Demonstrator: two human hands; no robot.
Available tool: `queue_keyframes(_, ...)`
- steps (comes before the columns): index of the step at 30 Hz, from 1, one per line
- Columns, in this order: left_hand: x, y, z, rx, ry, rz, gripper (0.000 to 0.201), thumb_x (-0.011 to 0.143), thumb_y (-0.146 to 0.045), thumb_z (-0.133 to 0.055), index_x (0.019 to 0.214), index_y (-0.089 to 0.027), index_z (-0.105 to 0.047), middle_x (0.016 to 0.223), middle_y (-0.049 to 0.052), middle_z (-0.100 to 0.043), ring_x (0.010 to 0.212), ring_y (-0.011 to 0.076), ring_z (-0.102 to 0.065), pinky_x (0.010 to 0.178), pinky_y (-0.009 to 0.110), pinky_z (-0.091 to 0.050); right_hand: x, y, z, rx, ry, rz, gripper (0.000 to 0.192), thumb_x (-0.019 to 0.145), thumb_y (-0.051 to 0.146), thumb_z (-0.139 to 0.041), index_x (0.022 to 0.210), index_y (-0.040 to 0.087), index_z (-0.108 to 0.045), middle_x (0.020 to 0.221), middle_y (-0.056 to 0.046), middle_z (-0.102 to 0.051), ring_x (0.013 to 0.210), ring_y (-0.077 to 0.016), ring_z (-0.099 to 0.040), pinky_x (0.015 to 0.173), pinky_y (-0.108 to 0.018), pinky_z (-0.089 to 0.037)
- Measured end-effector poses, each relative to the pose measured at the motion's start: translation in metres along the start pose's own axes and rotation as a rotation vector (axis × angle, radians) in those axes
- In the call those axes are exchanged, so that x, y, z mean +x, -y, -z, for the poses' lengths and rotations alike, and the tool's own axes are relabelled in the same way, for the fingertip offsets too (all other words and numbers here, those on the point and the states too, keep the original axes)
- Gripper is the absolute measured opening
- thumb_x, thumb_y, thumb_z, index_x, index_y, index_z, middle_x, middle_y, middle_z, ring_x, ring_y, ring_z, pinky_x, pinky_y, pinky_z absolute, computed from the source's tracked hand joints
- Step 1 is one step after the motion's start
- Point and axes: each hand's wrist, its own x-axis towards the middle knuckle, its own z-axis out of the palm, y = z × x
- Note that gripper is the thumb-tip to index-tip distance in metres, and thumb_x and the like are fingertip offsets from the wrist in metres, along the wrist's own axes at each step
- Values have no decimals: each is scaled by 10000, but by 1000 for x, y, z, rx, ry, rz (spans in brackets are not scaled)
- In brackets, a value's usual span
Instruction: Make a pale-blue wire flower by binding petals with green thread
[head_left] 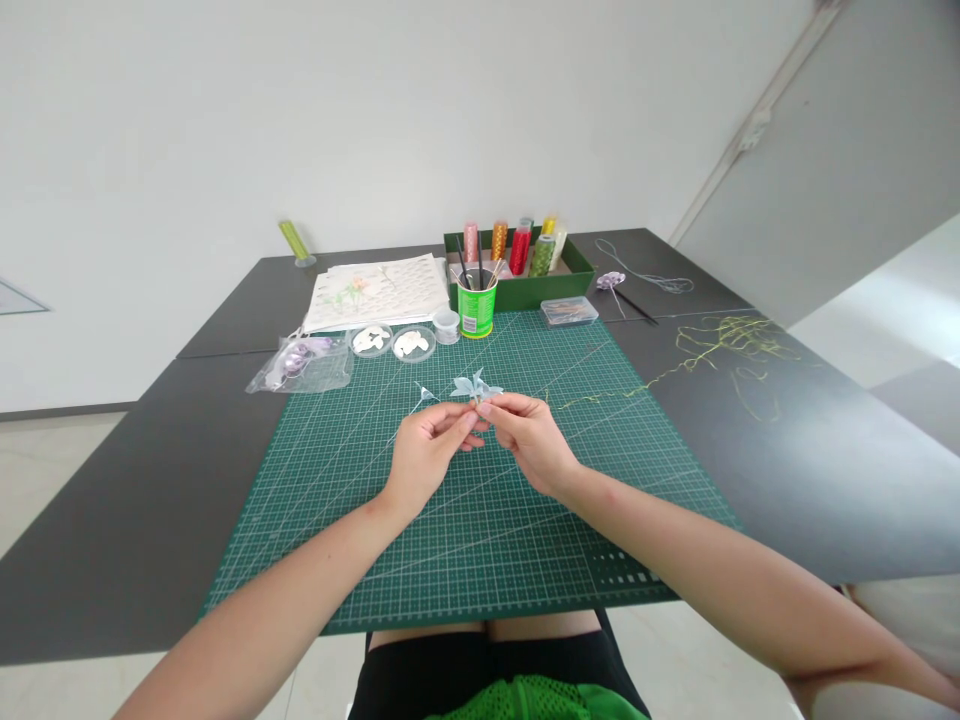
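Above the green cutting mat (480, 520), my left hand (429, 452) and my right hand (527, 434) meet at their fingertips. Both pinch the stem of a small pale blue flower (475, 386) whose petals stand up just above my fingers. A single loose pale petal on a wire (424, 395) lies on the mat just left of the flower. A thin yellow-green thread (600, 398) runs from near my right hand toward the right.
A green cup of tools (477, 306) stands at the mat's far edge, with small dishes of petals (391, 342), a plastic bag (304, 362) and printed sheets (379, 288) to its left. A green box with thread spools (525, 262) sits behind. Tangled thread (731, 340) lies right.
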Motion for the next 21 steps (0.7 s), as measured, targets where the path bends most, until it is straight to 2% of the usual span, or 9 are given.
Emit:
queue_keyframes(4,0,-2,-2,15,-25,-12,303,866,-435,-698,948,-147,-751,817,82,-799,634,179,-742,630,291,-613,1,0,-1,-29,-15,5,199,696,391,-823,738,203,-773,510,57,-498,471,-59,-252,462,-256,-177)
queue_keyframes(7,0,-4,-2,23,-55,-38,278,863,-425,-699,908,-151,-724,812,80,-796,646,178,-741,630,285,-606,1,1,0,-80,-32,59,196,711,392,-813,762,204,-787,582,25,-582,490,-67,-297,474,-255,-215)
queue_keyframes(10,1,-5,0,45,-119,-55,259,874,-413,-684,895,-155,-697,848,85,-798,648,166,-732,576,250,-570,1,2,5,-214,-11,169,192,775,395,-770,803,206,-794,626,7,-604,530,-89,-361,514,-263,-279)
queue_keyframes(13,3,-7,5,128,-175,-89,241,892,-400,-660,878,-161,-686,836,75,-794,522,118,-641,465,214,-473,1,4,12,-470,14,319,183,836,370,-722,808,201,-787,532,52,-428,522,-94,-327,530,-267,-284)
queue_keyframes(15,6,-8,10,192,-205,-119,225,898,-384,-651,869,-165,-692,801,59,-787,462,94,-557,450,213,-435,2,7,16,-632,24,424,169,862,337,-699,816,197,-781,531,65,-348,519,-95,-324,535,-269,-287)
queue_keyframes(17,8,-9,14,258,-225,-139,212,901,-371,-643,876,-170,-707,772,45,-779,452,91,-512,459,218,-420,1,10,18,-736,39,505,163,886,315,-677,833,197,-775,554,59,-360,529,-98,-353,543,-269,-305)
queue_keyframes(21,11,-10,20,375,-221,-144,200,900,-357,-636,893,-179,-729,763,34,-773,488,110,-526,480,230,-386,-2,19,21,-875,113,663,177,928,291,-633,849,201,-763,579,42,-420,539,-103,-407,544,-262,-339)
